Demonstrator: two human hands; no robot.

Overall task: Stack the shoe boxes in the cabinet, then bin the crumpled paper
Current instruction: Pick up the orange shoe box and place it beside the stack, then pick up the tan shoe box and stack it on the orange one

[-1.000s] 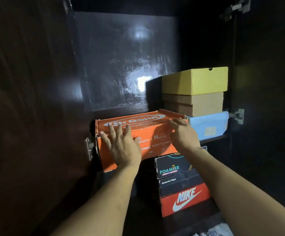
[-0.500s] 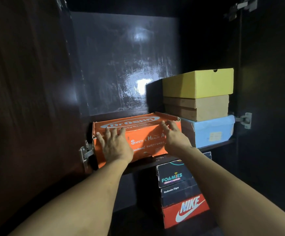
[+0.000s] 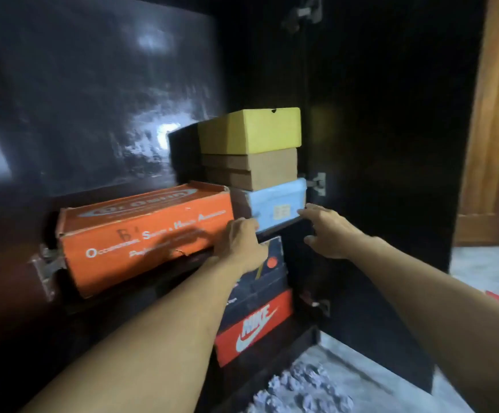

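An orange shoe box [image 3: 141,234] lies on the cabinet shelf at the left. To its right a yellow box [image 3: 260,131] sits on a brown box [image 3: 260,171], which sits on a light blue box [image 3: 275,204]. My left hand [image 3: 242,245] is at the gap between the orange box's right end and the blue box's lower left corner; its fingertips are hidden. My right hand [image 3: 328,231] reaches with straight fingers to the blue box's lower right corner. Crumpled paper [image 3: 298,389] lies on the floor below.
Under the shelf stand dark boxes on a red Nike box [image 3: 251,329]. The dark cabinet door [image 3: 376,174] hangs open at the right, with a wooden door [image 3: 498,144] beyond it. A metal hinge [image 3: 45,266] sticks out left of the orange box.
Both hands have left the front of the orange box and moved right to the light blue box. The view has swung right and down, bringing the floor and paper into sight.
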